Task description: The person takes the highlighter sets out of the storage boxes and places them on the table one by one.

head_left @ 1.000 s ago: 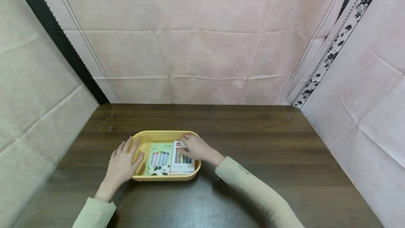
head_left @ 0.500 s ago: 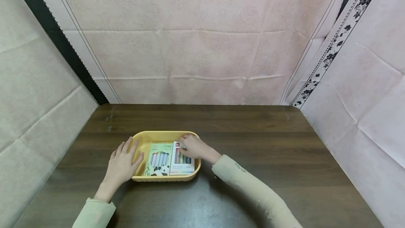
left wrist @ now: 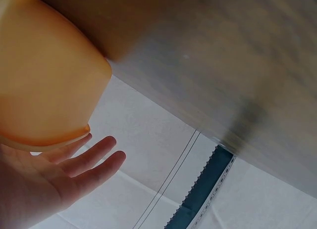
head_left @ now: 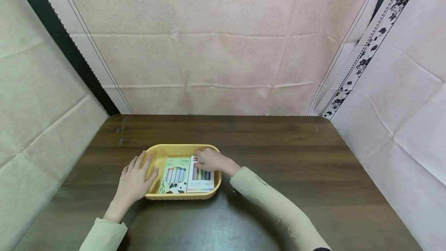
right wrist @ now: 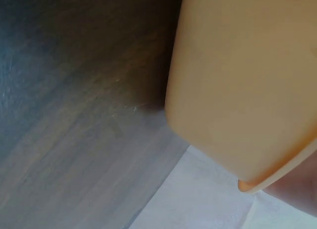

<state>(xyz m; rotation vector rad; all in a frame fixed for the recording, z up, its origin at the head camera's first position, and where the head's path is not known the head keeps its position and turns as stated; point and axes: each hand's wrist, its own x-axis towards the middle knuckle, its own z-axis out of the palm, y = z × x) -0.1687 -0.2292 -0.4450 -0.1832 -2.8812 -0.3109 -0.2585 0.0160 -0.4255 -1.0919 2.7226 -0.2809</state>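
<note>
A yellow plastic tray [head_left: 151,196] stands on the table. Side by side in it lie a green box of markers with a panda print [head_left: 176,175] and a white box of markers [head_left: 201,184]. My left hand [head_left: 134,179] rests at the tray's left rim, its fingers fairly straight and spread; the left wrist view shows those fingers [left wrist: 96,174] just beyond the rim. My right hand [head_left: 212,161] reaches over the tray's right rim, thumb and fingers bent above the white box's upper end. I cannot tell whether they pinch anything. The right wrist view shows mostly the tray's outer wall [right wrist: 237,80].
The dark wooden table [head_left: 271,154] extends around the tray on every side. Pale patterned cloth [head_left: 223,61] hangs behind it, with more cloth at the left [head_left: 42,119] and right [head_left: 393,100] edges.
My right hand and forearm have shifted slightly to the left over the white box. The left hand, tray and both boxes stay in place.
</note>
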